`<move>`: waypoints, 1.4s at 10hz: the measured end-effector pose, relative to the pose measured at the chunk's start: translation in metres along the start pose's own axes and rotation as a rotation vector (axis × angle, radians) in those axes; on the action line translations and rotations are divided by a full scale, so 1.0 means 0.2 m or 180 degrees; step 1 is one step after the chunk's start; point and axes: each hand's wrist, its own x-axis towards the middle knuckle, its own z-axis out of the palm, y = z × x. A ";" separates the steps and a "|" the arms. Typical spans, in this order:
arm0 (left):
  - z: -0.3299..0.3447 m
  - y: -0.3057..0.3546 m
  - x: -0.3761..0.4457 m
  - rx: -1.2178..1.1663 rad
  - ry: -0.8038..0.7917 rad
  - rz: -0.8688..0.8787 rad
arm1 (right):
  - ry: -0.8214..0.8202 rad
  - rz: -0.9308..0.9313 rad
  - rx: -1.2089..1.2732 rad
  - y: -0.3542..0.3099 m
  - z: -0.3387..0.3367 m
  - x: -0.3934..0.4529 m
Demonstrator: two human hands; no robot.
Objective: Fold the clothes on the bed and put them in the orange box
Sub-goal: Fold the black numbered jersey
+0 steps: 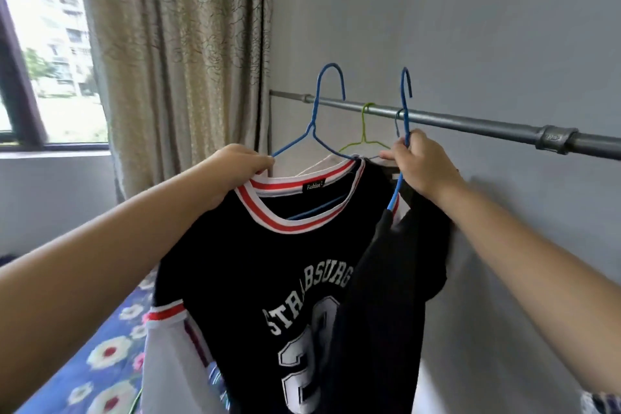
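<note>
A: Grey wall (470, 27) across the right of the frame, a patterned beige curtain (174, 44) and a window at upper left, and a grey metal rail (470, 123) running along the wall. How far along is the job?

B: Early, I'd judge. The black jersey with the red-and-white striped collar (262, 262) hangs on a blue wire hanger (317, 118) at centre frame, unfolded. No orange box is in view.

A: And the hands?

B: The left hand (235, 171) grips the jersey's shoulder at the hanger's arm. The right hand (416, 161) pinches a second blue wire hanger (405, 111) carrying a dark garment (386, 296). Both hooks sit above the rail, apparently unhooked.

A: Room to move?

B: The wall is just beside on the right. A green wire hanger (364, 131) is hooked on the rail between the two blue ones and could snag. The blue floral bedspread (111, 353) at lower left is the open side.
</note>
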 end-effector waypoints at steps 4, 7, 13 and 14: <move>-0.94 -0.58 -0.66 -0.0121 0.1018 -0.0593 | -0.0661 -0.1623 -0.0764 -0.69 0.71 -0.39; -1.62 -1.11 -0.93 0.0213 0.1209 -0.0663 | -0.0988 -0.1727 -0.1328 -1.28 1.33 -0.66; -2.16 -1.64 -0.65 0.0908 0.1441 -0.0966 | -0.1115 -0.1847 -0.1612 -1.47 2.35 -0.42; -2.28 -1.74 -0.51 0.0908 0.1557 -0.1071 | -0.1297 -0.1783 -0.1802 -1.44 2.52 -0.25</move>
